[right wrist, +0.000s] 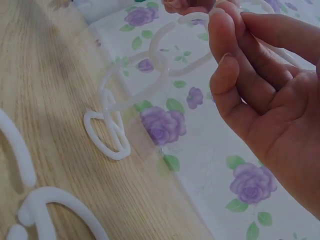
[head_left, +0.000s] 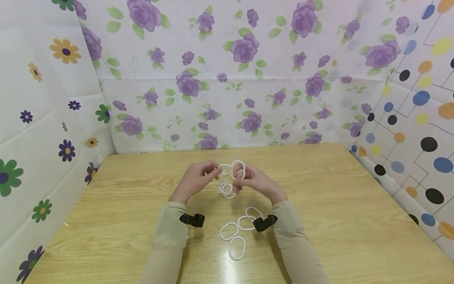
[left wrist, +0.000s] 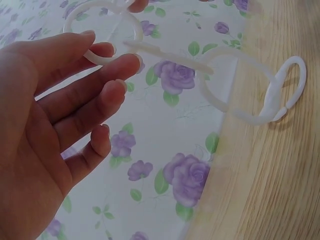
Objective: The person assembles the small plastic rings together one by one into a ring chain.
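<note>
Above the table, my left hand (head_left: 194,179) pinches a white oval plastic curtain ring (head_left: 225,165) between thumb and fingertips. Another white ring (head_left: 244,171) stands upright in the fingers of my right hand (head_left: 260,182), close beside the first. Linked rings (head_left: 228,197) dangle between the hands in a short chain. In the left wrist view, the ring in my left hand (left wrist: 70,95) is linked to a hanging ring (left wrist: 240,117). The right wrist view shows the chain (right wrist: 162,75) beside my right hand (right wrist: 270,75); fingers partly hide the pinched ring.
Several more white rings (head_left: 221,232) lie on the wooden table (head_left: 354,221) between the forearms, some linked. A small white piece (head_left: 66,224) lies near the left edge. Flower-patterned sheeting (head_left: 220,106) hangs behind the table, with dotted sheeting (head_left: 400,114) at right.
</note>
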Demonstrator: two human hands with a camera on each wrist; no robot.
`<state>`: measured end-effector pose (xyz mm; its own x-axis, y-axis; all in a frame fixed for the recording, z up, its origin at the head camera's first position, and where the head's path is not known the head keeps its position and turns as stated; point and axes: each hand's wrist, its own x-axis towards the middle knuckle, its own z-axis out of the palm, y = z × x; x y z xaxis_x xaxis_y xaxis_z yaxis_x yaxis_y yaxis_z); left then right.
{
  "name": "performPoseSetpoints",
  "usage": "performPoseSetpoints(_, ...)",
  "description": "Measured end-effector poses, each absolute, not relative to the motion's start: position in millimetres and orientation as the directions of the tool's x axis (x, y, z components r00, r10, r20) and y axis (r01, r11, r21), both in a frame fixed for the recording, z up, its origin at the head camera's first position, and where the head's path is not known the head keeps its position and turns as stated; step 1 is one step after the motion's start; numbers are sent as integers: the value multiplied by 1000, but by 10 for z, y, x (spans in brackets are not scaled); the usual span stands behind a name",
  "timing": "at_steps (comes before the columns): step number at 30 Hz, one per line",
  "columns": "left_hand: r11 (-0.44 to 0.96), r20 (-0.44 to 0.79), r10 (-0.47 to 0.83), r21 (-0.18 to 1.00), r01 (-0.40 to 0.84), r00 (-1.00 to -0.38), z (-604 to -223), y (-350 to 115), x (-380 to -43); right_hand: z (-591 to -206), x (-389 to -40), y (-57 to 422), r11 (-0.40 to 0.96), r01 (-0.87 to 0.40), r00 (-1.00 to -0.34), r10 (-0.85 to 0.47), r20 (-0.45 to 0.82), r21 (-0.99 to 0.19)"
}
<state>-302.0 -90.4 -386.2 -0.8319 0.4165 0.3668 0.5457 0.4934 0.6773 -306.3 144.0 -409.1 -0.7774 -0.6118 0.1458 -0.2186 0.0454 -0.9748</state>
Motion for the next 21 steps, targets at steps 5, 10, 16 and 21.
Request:
performPoseSetpoints(5,505,373,425,658,558,-825,-3877,-896,-3027,-4096,-3055,1431,69,-205,-768,-630,116,-976)
performPoseSetpoints(10,512,381,433,642,571,-817,-3874,-887,-3021,-4101,-3068,1446,83,-194,-753,-651,94,-978)
performPoseSetpoints(16,524,387,462,606,598,-798,-3861,-865,-3012,-4105,-3069,1458,100,-182,-745,-664,71,-978)
performPoseSetpoints(21,531,361,481,605,593,-799,-3859,-854,-3003,-4118,-3077,1467,97,-181,-741,-668,71,-979)
